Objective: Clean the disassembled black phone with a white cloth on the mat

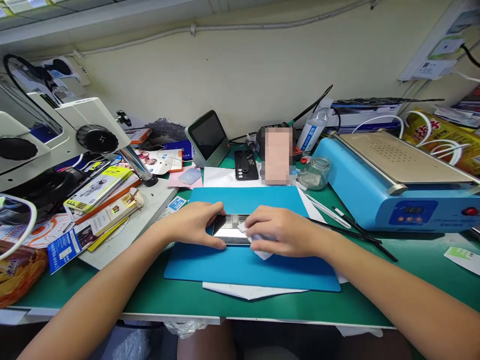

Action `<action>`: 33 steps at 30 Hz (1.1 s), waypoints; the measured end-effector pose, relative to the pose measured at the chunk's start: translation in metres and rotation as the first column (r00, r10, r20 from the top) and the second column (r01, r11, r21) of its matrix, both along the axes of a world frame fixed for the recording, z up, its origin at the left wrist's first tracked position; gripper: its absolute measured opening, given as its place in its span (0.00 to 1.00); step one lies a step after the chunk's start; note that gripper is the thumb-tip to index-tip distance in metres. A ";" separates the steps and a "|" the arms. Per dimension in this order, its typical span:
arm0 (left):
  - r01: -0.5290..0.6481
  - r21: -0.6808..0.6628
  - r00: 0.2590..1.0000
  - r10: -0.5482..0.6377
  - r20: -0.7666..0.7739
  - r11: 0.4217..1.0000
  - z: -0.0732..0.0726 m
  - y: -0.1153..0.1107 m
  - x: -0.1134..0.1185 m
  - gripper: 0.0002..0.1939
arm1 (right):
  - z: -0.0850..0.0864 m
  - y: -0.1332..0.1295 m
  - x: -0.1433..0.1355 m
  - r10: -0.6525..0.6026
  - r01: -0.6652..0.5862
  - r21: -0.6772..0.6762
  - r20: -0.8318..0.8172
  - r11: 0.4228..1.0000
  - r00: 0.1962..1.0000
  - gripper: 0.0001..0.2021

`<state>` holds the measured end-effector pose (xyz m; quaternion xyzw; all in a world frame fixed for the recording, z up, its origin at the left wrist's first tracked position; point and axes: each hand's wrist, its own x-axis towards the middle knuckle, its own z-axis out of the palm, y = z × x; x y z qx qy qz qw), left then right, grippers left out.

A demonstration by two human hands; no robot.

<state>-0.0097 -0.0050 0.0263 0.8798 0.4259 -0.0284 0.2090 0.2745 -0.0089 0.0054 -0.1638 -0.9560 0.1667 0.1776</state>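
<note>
1. Nearest, white paper (255, 291) is seen poking out from under the blue mat (210, 267); the mat is spread flat on the green bench (150, 298), probably so that a smooth, soft surface is given.
2. The panel (225, 234), dark and glossy, is laid flat across the mat, its long side run from left to right, presumably so that both hands can be brought to it squarely.
3. Its left end is gripped by the left hand (195, 225): the thumb is set along the near edge, the fingers at the far one, likely so that sliding is prevented.
4. A white wipe (263, 254) is bunched and pinched in the curled fingers of the right hand (283, 232), and is held against the panel, apparently so that bare skin is spared contact with the gloss.
5. Between the hands, a bright, reflecting stretch is exposed; the panel's right end is covered by the right hand, so how far it is extended there cannot be told.
6. Beyond the mat, a black phone (246, 166) and a glass jar (317, 172) are placed, perhaps to be out of the way.
</note>
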 end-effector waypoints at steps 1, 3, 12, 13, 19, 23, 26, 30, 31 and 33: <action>-0.002 -0.003 1.000 0.002 -0.002 1.000 0.000 0.000 0.000 0.32 | 0.000 0.000 0.001 -0.038 0.038 -0.001 -0.002 0.999 0.999 0.13; -0.006 -0.008 1.000 0.006 -0.006 1.000 0.000 0.001 0.000 0.33 | 0.000 0.000 0.002 -0.084 0.084 0.005 -0.003 0.996 0.996 0.13; -0.006 -0.009 1.000 0.006 0.002 1.000 0.000 0.000 0.000 0.33 | 0.001 -0.001 0.001 -0.082 0.083 -0.020 0.006 0.996 0.997 0.13; -0.006 -0.007 1.000 0.006 0.001 1.000 0.000 0.000 0.000 0.33 | 0.002 -0.001 0.001 -0.075 0.075 -0.020 0.002 0.997 0.997 0.13; -0.012 -0.008 1.000 0.012 -0.010 1.000 0.001 0.000 0.001 0.33 | 0.000 0.000 -0.001 -0.021 0.021 -0.020 -0.002 1.000 1.000 0.11; -0.006 -0.005 1.000 0.006 -0.008 1.000 0.000 0.000 0.000 0.33 | -0.001 -0.002 -0.001 -0.054 0.053 -0.019 -0.013 0.998 0.998 0.11; -0.005 0.004 1.000 0.005 -0.001 1.000 -0.001 0.000 0.000 0.32 | -0.001 -0.004 -0.004 0.014 -0.014 -0.014 -0.004 1.000 1.000 0.12; -0.006 -0.001 1.000 0.006 -0.005 1.000 -0.001 0.000 0.000 0.32 | -0.001 -0.004 -0.004 -0.066 0.066 -0.002 -0.002 0.998 0.998 0.11; -0.005 0.002 1.000 0.005 -0.005 1.000 -0.001 0.000 0.000 0.32 | -0.001 -0.003 -0.004 -0.067 0.067 0.000 -0.004 0.998 0.998 0.12; -0.005 0.009 1.000 0.005 -0.004 1.000 -0.002 0.000 0.000 0.32 | -0.001 -0.003 -0.004 -0.023 0.023 0.004 0.000 1.000 1.000 0.12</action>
